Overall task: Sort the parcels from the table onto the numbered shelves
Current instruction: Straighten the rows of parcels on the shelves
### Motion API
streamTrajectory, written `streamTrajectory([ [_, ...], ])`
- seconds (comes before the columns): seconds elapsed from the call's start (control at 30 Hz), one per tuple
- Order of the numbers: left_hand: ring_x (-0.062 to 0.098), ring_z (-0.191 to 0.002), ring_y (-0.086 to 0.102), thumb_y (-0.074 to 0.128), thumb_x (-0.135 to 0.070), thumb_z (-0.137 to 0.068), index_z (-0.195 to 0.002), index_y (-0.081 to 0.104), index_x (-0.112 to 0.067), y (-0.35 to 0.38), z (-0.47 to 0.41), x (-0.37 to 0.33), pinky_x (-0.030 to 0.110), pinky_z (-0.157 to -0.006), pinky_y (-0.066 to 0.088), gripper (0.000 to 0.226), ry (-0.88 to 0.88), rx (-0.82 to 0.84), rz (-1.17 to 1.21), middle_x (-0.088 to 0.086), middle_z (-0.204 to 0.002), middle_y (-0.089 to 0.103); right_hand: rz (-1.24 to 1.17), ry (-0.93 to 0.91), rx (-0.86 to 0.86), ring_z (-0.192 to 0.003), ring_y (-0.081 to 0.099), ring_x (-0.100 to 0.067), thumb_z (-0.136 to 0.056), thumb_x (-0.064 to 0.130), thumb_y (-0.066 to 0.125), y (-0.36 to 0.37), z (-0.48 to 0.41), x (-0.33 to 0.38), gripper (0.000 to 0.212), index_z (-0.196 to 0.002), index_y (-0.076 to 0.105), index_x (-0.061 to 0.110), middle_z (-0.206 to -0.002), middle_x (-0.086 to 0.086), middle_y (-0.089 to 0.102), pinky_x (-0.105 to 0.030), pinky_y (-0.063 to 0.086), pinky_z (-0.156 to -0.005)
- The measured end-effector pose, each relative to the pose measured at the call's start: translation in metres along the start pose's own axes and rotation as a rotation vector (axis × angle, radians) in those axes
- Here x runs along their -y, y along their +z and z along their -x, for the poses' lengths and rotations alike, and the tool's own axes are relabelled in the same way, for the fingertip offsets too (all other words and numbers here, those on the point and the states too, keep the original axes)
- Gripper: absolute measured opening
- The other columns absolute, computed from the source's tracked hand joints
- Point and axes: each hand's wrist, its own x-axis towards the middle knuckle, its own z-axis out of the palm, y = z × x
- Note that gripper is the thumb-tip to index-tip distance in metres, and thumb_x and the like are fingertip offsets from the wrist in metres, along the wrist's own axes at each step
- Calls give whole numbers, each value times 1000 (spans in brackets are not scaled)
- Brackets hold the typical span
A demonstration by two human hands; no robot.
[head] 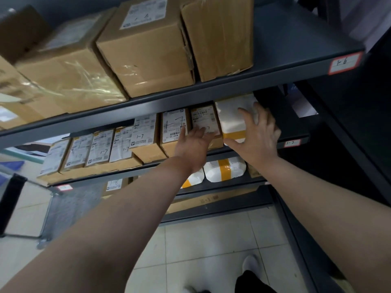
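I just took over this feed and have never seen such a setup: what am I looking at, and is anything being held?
It is one view, from a camera on a person's head, looking down their bare arms; no machine. The middle shelf, with tag 1-7, carries a row of boxes. The left hand lies flat against one box. The right hand, fingers spread, presses a white parcel at the row's right end. Nothing is plainly gripped. Bigger boxes sit on the shelf above.

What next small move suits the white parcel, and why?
Probably push the white parcel deeper onto the shelf with the right hand: its fingers lie spread on the parcel, the taped front is near the shelf edge, and the left hand braces the neighbouring box.
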Motion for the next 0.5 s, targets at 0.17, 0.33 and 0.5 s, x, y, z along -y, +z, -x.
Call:
streamTrajectory([
  [0.17,26,-144,25,49,2,-88,-153,25,-25,13,45,18,41,-120,19,75,77,-77,85,6,-158,28,3,-71,-16,-131,32,-26,-77,53,69,12,53,22,70,-136,45,25,-146,-4,36,-45,30,-101],
  [0.33,27,-145,21,53,-12,-94,-153,26,-23,54,114,61,39,-118,17,65,77,71,104,7,-159,24,7,-93,114,-129,35,-29,-80,46,69,46,114,68,64,-135,48,20,-141,-5,43,-46,33,-99],
  [0.5,30,-144,24,51,-8,-92,-152,27,-22,105,175,120,42,-118,22,66,-44,175,101,10,-156,30,1,-149,247,-135,34,-29,-82,42,69,88,156,120,62,-135,49,18,-145,-7,40,-49,32,-105],
])
